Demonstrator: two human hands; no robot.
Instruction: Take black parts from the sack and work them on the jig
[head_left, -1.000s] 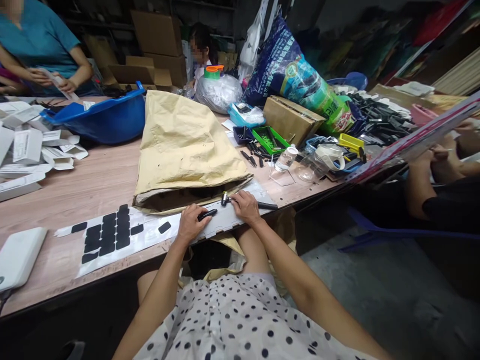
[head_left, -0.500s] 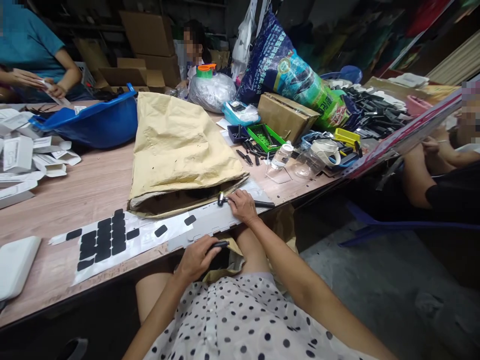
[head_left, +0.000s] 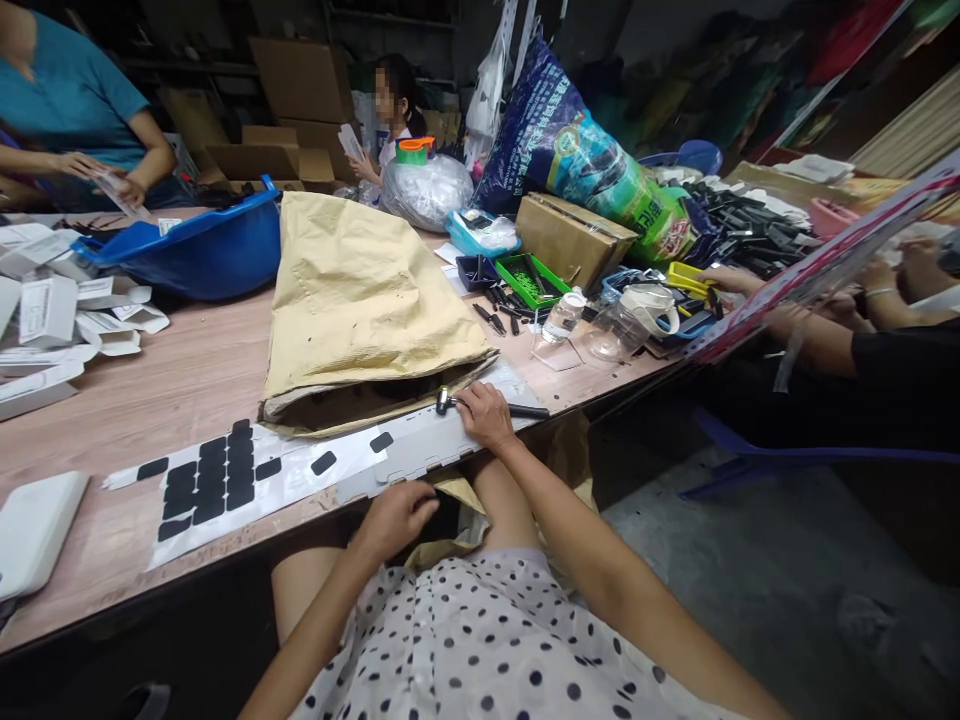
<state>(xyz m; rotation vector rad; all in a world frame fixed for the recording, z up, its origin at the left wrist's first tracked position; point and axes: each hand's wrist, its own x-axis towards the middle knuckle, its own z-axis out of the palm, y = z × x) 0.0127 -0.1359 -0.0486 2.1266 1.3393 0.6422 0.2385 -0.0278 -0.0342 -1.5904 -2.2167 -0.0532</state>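
A small hammer point(head_left: 529, 411) with a black handle lies across a pale flat strip point(head_left: 409, 455) at the table's front edge. My right hand point(head_left: 486, 415) is closed over its neck, the head showing to the left of my fingers. Above my lap, my left hand point(head_left: 396, 518) is curled with thumb and fingertips close together; whatever is in it, if anything, is hidden. Below it, an open brown paper bag point(head_left: 457, 530) sits between my knees. A white sheet point(head_left: 289, 470) with several black rounded stickers point(head_left: 225, 470) lies to the left of the strip.
A large yellowish paper sack point(head_left: 360, 300) lies behind the strip, mouth towards me. Around it are a blue basin point(head_left: 202, 250), white boxes point(head_left: 49, 310), a green tray point(head_left: 531, 280), a clear bottle point(head_left: 564, 315) and a plastic jug point(head_left: 619, 330). Other people work at left, back and right.
The black piece that stuck out of my left hand no longer shows, and those fingers have curled in. My right hand stays on the hammer. A person's hand at right has reached the yellow tray.
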